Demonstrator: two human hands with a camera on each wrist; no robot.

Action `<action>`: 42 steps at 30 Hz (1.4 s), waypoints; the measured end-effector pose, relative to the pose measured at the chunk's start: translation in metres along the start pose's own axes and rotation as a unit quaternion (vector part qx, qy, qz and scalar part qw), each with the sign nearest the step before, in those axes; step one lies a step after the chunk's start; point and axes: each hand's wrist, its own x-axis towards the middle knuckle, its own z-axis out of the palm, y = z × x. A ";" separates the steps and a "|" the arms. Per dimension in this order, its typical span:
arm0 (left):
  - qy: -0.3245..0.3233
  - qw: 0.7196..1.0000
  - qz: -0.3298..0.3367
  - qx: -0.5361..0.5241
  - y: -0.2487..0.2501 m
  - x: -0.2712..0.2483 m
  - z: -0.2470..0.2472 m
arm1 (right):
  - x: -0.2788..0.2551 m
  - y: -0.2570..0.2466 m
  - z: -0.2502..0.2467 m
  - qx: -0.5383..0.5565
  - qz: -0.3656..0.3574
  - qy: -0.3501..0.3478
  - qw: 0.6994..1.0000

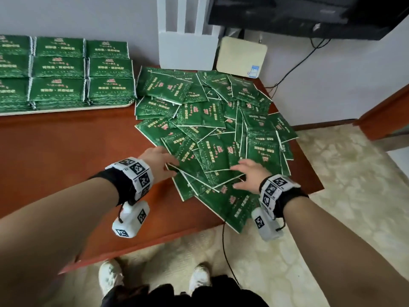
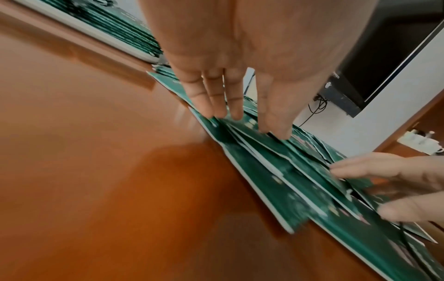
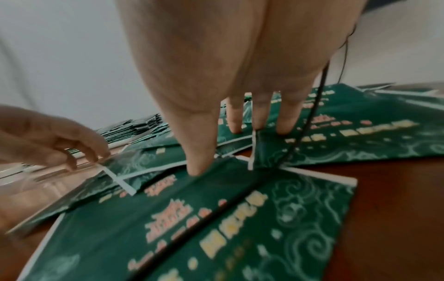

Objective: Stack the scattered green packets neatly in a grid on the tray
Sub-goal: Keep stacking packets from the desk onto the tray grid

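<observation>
Both hands, left hand [image 1: 160, 161] and right hand [image 1: 250, 173], lie flat with straight fingers, gripping nothing, on scattered glossy green packets [image 1: 212, 129] heaped on the brown wooden table [image 1: 66, 147]; better to square a few before lifting toward the white tray [image 1: 66, 109].

A reddish-brown wooden table [image 1: 66, 147] (glossy) stands against a pale wall [image 1: 88, 16]; beside it, cream patterned floor [image 1: 345, 169].

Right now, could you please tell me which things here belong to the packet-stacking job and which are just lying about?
Belong to the job:
loose packets
stacked packets
tray
left hand and right hand, both on the loose packets

Just lying about:
cream box
white foam
television
</observation>
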 end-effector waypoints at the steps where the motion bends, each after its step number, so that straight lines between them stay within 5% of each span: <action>1: 0.010 1.000 -0.004 -0.009 0.013 0.001 0.008 | 0.002 0.007 0.006 -0.012 -0.020 0.005 1.000; 7: -0.035 0.999 0.013 0.000 0.082 -0.006 0.060 | 0.007 0.046 0.014 0.048 -0.090 0.065 0.993; 11: -0.055 0.995 0.030 0.079 0.114 -0.007 0.074 | 0.013 0.087 0.007 0.101 0.046 0.154 0.982; 14: -0.047 0.984 0.050 0.167 0.134 -0.007 0.083 | 0.016 0.112 0.010 0.158 0.142 0.110 0.971; 17: -0.067 0.973 0.064 0.210 0.154 -0.005 0.096 | 0.015 0.124 0.015 0.170 0.163 0.093 0.967; 32: -0.026 0.994 -0.103 0.005 0.156 -0.039 0.042 | 0.011 0.129 0.003 0.411 0.075 0.090 0.904; 38: 0.126 0.946 -0.193 -0.227 0.127 -0.071 -0.014 | 0.002 0.109 -0.023 0.381 -0.062 0.134 0.913; 42: 0.184 0.939 -0.172 -0.233 0.114 -0.093 -0.043 | -0.003 0.089 -0.043 0.334 -0.127 0.152 0.922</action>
